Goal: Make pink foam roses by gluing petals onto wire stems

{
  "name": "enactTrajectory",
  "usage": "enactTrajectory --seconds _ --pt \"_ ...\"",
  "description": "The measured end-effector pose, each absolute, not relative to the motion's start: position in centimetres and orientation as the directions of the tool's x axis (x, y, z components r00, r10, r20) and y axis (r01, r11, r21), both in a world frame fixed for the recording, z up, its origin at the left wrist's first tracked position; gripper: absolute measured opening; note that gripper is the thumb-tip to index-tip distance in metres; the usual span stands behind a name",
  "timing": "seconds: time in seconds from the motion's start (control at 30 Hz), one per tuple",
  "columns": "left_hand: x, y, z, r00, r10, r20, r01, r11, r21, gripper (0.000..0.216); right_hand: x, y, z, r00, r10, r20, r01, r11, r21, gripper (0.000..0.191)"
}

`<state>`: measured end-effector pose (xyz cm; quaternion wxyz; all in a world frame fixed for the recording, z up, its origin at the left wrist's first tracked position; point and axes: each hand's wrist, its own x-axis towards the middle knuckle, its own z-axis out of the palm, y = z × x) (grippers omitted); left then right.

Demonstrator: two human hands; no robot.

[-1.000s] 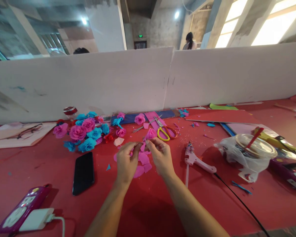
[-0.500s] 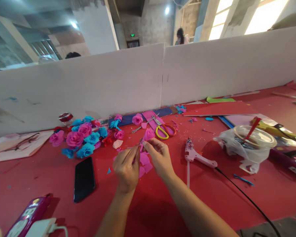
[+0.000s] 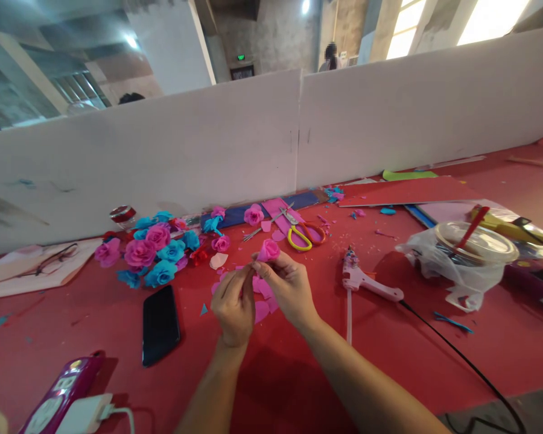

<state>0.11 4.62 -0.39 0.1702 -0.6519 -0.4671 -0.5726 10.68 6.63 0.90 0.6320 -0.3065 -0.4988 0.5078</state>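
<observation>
A small pink paper rose (image 3: 268,249) is held up over the red table, its rolled bloom uppermost. My right hand (image 3: 295,290) is closed round its base with thumb and fingers. Close against it, my left hand (image 3: 233,301) pinches the lower end of the same rose; the exact spot is hidden by the fingers. Loose pink paper petals (image 3: 262,310) lie on the table beneath both hands. Just beyond are yellow-and-orange-handled scissors (image 3: 300,239), lying on a pink paper strip. To the right rests a white glue gun (image 3: 371,287) with a glue stick.
Finished pink and blue paper roses (image 3: 139,254) are heaped at the left, behind a black phone (image 3: 161,328). A purple power strip (image 3: 63,392) lies front left. On the right stands a lidded bowl (image 3: 475,244) in a plastic bag. A white partition (image 3: 208,144) borders the back.
The pink rose has turned in my fingers, so its bloom now shows upright above my right thumb. Both hands remain together in nearly the same place. The view has shifted slightly.
</observation>
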Motion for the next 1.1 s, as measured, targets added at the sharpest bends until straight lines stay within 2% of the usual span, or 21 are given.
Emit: enactTrajectory --seconds 0.23,0.43,0.6,0.83,0.97,1.1 --pt "0.5 4.2 -1.0 -0.205 0.443 0.873 0.750 -0.502 0.431 0.010 10.9 5.7 2.0 -0.012 0.902 0.431 -0.275 0.412 -0.869 0.011" --pt "0.1 4.6 -1.2 -0.225 0.455 0.862 0.718 -0.521 0.462 0.010 10.8 5.3 2.3 -0.020 0.824 0.566 -0.150 0.557 -0.817 0.017" --pt "-0.1 4.6 -1.6 -0.242 0.475 0.846 0.716 -0.501 0.486 0.011 10.5 5.4 2.0 -0.031 0.832 0.554 -0.199 0.537 -0.819 0.011" --pt "0.2 4.7 -2.2 -0.243 0.493 0.836 0.675 -0.532 0.510 0.012 10.7 5.9 1.7 -0.063 0.811 0.581 -0.201 0.560 -0.803 0.018" --pt "0.4 4.8 -2.1 -0.238 0.477 0.846 0.700 -0.519 0.490 0.011 10.9 6.0 1.7 -0.084 0.805 0.588 -0.185 0.567 -0.803 0.019" --pt "0.4 4.8 -1.9 -0.214 0.463 0.860 0.719 -0.522 0.459 0.014 10.9 6.1 1.6 -0.097 0.837 0.539 -0.187 0.516 -0.836 0.012"
